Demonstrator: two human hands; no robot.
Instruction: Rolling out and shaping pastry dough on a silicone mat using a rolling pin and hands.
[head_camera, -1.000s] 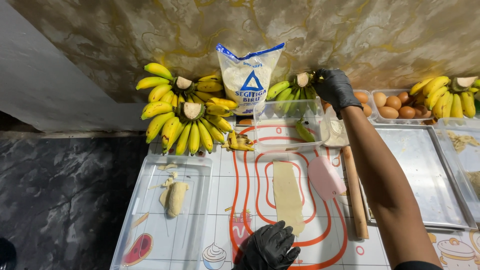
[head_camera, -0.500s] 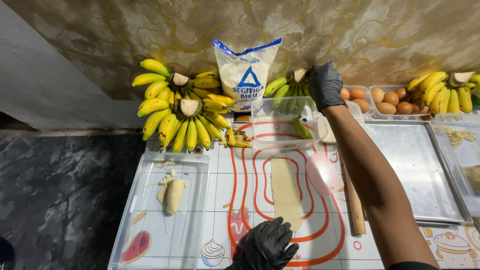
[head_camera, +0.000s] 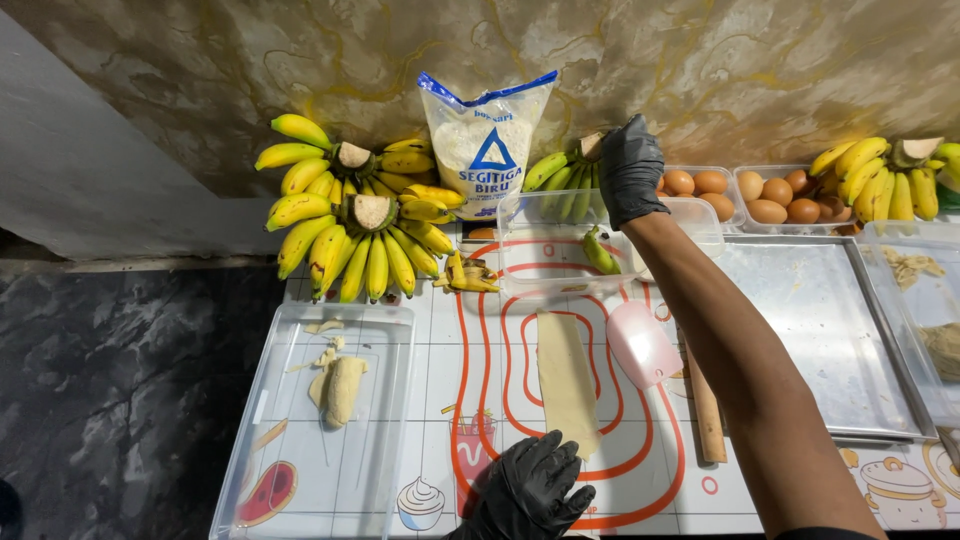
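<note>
My right hand (head_camera: 628, 170), in a black glove, reaches to the back of the table and curls over a greenish banana bunch (head_camera: 558, 172) leaning on the wall. My left hand (head_camera: 530, 490), also gloved, rests with fingers spread on the patterned tabletop, at the near end of a long pale dough strip (head_camera: 565, 380). A pink scraper (head_camera: 643, 345) lies just right of the dough, under my right forearm. A wooden rolling pin (head_camera: 706, 412) lies beside it.
A large yellow banana bunch (head_camera: 350, 225) and a flour bag (head_camera: 485, 150) stand at the back. A clear container (head_camera: 545, 262) holds one small banana (head_camera: 600, 252). Eggs (head_camera: 780, 195) sit in tubs beside a metal tray (head_camera: 820, 330). A clear tray (head_camera: 300, 460) at the left holds a peeled banana (head_camera: 343, 390).
My right hand has stayed on the greenish bunch, shifting slightly left. My left hand has kept its place at the dough's near end. The view has drifted a little.
</note>
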